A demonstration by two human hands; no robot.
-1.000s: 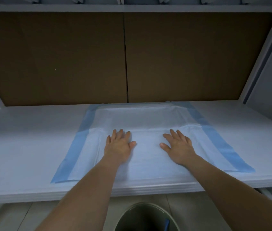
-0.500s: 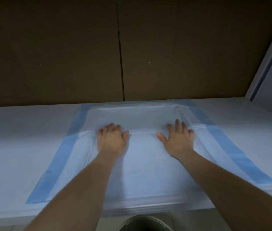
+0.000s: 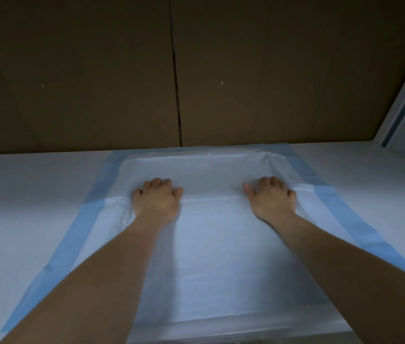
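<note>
On the pad (image 3: pixel 211 256), left hand (image 3: pixel 156 202) and right hand (image 3: pixel 272 198) curl fingers at a crease, tips hidden, grip unclear. Forearms (image 3: pixel 97 281) cover its near part; cardboard (image 3: pixel 72 83) backs the shelf (image 3: pixel 22 194).

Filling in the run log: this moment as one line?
left hand on blue-edged underpad, at its crease | right hand likewise | fingers bent, grip unclear | it lies spread on white shelf

White absorbent pad (image 3: pixel 221 256) with blue side borders lies spread flat across the middle of the white shelf (image 3: pixel 22 194). It runs from the shelf's back to its front lip. A crosswise crease ridge runs mid-pad, with slight bunching near the right border.
</note>
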